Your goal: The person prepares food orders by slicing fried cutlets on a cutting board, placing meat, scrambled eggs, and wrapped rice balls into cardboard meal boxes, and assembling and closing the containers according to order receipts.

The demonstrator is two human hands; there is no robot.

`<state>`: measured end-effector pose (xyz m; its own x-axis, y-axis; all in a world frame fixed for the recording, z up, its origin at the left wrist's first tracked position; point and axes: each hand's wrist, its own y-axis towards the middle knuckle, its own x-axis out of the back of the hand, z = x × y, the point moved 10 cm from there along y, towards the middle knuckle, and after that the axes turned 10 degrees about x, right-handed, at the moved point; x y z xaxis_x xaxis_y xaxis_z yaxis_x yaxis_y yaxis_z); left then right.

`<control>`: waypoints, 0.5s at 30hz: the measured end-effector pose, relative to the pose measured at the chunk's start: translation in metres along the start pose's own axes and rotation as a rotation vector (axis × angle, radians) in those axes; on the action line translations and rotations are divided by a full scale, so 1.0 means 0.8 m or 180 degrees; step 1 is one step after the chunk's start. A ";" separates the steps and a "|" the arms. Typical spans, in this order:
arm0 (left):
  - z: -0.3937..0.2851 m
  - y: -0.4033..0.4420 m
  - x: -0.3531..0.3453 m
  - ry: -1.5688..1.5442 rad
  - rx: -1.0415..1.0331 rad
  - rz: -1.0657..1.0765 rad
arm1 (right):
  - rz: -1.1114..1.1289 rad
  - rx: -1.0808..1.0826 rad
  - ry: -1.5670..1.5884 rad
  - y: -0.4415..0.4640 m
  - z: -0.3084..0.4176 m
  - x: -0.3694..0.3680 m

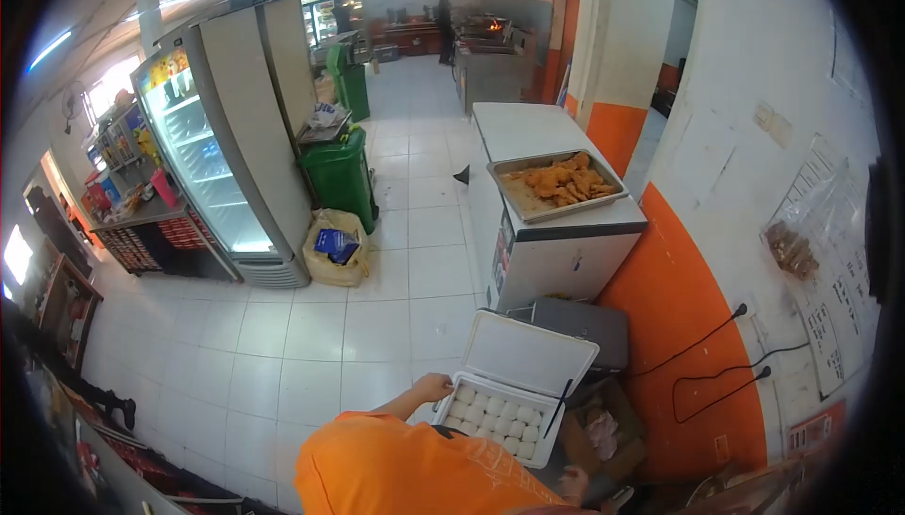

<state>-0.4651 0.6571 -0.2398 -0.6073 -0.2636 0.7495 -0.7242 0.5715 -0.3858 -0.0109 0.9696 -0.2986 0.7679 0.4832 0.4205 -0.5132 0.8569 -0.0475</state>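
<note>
A white cooler box (pixel 551 457) stands on the floor in front of me with its lid (pixel 533 350) swung up. Rows of round white dough balls (pixel 495 413) fill it. My left hand (pixel 433 387) grips the box's rim at its far left corner, fingers curled over the edge. Low on the other side, my right hand (pixel 573 483) hangs beside the box's near right corner. It is small and partly cut off by my orange shirt (pixel 405 468), so its fingers cannot be read clearly.
A cardboard box (pixel 627 435) and a grey case (pixel 589 326) sit right of the cooler box. Behind is a white chest freezer (pixel 556 251) carrying a tray (pixel 528 215) of fried food. Cables hang on the right wall; a green bin (pixel 339 180) and glass-door fridge (pixel 203 152) stand left.
</note>
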 end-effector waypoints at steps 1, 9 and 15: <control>-0.008 0.003 -0.004 -0.0250 0.0072 -0.0050 | -0.0191 0.0135 0.0282 0.010 -0.047 0.020; -0.271 0.002 -0.027 -0.0496 -0.1398 0.0247 | -0.0467 -0.0696 -0.0373 -0.042 -0.079 0.104; -0.234 -0.050 -0.107 0.0174 -0.1420 0.1022 | -0.0314 -0.1513 -0.0869 -0.118 -0.031 0.082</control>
<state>-0.3230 0.8023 -0.1873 -0.7483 0.0122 0.6632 -0.2895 0.8936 -0.3431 0.0973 0.9247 -0.2886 0.6439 0.3867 0.6602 -0.1659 0.9129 -0.3730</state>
